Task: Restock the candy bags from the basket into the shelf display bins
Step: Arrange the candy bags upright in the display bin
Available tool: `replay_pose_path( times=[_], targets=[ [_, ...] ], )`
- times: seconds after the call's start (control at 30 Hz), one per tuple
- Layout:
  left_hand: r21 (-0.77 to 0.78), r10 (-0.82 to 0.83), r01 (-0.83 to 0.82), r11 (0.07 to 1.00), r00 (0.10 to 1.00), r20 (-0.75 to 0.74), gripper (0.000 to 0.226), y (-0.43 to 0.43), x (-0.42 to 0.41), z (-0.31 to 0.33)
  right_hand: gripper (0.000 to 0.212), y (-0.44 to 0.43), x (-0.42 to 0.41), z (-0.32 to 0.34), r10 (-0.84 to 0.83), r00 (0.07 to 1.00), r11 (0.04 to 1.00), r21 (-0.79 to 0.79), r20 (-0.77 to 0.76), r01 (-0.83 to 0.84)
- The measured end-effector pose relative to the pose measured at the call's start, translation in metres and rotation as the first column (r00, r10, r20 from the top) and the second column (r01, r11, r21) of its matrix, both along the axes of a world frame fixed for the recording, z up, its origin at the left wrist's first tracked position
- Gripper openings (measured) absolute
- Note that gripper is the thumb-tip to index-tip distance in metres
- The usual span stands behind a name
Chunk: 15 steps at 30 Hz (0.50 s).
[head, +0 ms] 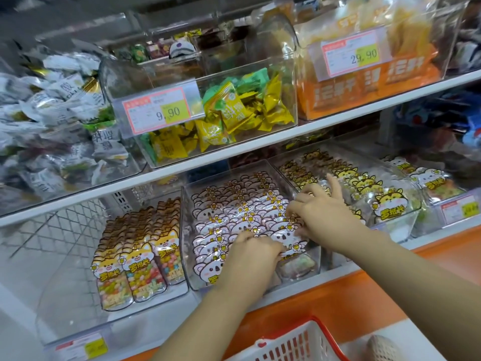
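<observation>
A person stands at a shop shelf with both bare arms reaching into a clear display bin (188,259) on the lower shelf. The bin is packed with rows of koala candy bags (234,220), pink and white, standing upright.

The left hand (251,254) is at the front of the bin, its fingers curled down over the tops of the front bags and gripping them; the fingertips are hidden among the bags. The right hand (322,212) is at the bin's right side, further back. Its index finger is straight and raised, and its other fingers are bent onto the bag tops; I cannot tell whether they pinch a bag.

A red and white basket (294,343) sits at the bottom edge, below the arms; what it holds is out of sight.

Just beside the koala bin, a bin to the left holds yellow dog bags (135,261), and one to the right holds yellow cat bags (364,183). On the shelf above, a bin holds yellow and green sweets (234,113) behind a price label (158,110) reading 9.90.
</observation>
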<state>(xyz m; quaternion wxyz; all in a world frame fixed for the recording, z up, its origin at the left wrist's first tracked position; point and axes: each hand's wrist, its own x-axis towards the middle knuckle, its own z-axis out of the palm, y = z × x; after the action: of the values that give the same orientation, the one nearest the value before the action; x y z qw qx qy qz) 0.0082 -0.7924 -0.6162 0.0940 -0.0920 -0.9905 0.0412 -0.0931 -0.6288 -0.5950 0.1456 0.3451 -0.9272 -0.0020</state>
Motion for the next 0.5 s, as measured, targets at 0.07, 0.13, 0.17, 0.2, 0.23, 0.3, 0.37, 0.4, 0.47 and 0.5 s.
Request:
replay_pose_path(
  times=[0.07, 0.13, 0.17, 0.2, 0.23, 0.3, 0.37, 0.4, 0.47, 0.5],
  targets=[
    [0.038, -0.011, 0.012, 0.999, 0.999, -0.033, 0.016, 0.001, 0.000, 0.000, 0.025, -0.002, -0.002, 0.001, -0.006, 0.999, 1.000, -0.018, 0.046, 0.007],
    [0.090, -0.003, 0.006, 0.996, 0.999, -0.034, 0.021, 0.006, 0.000, 0.009, 0.014, -0.004, -0.004, 0.001, -0.014, 0.998, 0.999, -0.030, 0.064, 0.016],
    [0.101, 0.022, -0.022, 0.995, 1.000, -0.002, 0.023, 0.007, -0.001, 0.014, 0.011, -0.004, -0.005, 0.000, -0.013, 0.998, 0.999, -0.037, 0.057, 0.016],
    [0.099, 0.049, -0.052, 0.994, 0.998, 0.033, 0.026, 0.008, -0.003, 0.019, 0.010, -0.004, -0.005, -0.002, -0.012, 0.999, 0.999, -0.047, 0.041, 0.014],
    [0.080, 0.068, -0.073, 0.994, 0.996, 0.056, 0.028, 0.008, -0.005, 0.022, 0.010, -0.003, -0.005, -0.003, -0.009, 1.000, 0.998, -0.061, 0.026, 0.011],
    [0.035, 0.091, -0.095, 0.995, 0.991, 0.099, 0.030, 0.011, -0.011, 0.026, 0.009, 0.000, -0.005, -0.006, 0.016, 1.000, 0.994, -0.107, 0.021, -0.013],
    [-0.008, 0.097, -0.096, 0.995, 0.988, 0.118, 0.032, 0.015, -0.016, 0.028, 0.012, 0.002, -0.008, -0.008, 0.077, 0.996, 0.982, -0.176, 0.037, -0.069],
    [-0.032, 0.098, -0.095, 0.995, 0.988, 0.122, 0.034, 0.016, -0.017, 0.029, 0.015, 0.003, -0.009, -0.009, 0.101, 0.994, 0.975, -0.203, 0.051, -0.089],
    [-0.055, 0.093, -0.087, 0.995, 0.988, 0.122, 0.035, 0.019, -0.021, 0.030, 0.017, 0.004, -0.011, -0.010, 0.113, 0.990, 0.972, -0.217, 0.081, -0.094],
    [-0.057, 0.095, -0.088, 0.994, 0.987, 0.130, 0.034, 0.020, -0.024, 0.031, 0.015, 0.004, -0.011, -0.009, 0.104, 0.989, 0.974, -0.211, 0.101, -0.081]
  ],
)
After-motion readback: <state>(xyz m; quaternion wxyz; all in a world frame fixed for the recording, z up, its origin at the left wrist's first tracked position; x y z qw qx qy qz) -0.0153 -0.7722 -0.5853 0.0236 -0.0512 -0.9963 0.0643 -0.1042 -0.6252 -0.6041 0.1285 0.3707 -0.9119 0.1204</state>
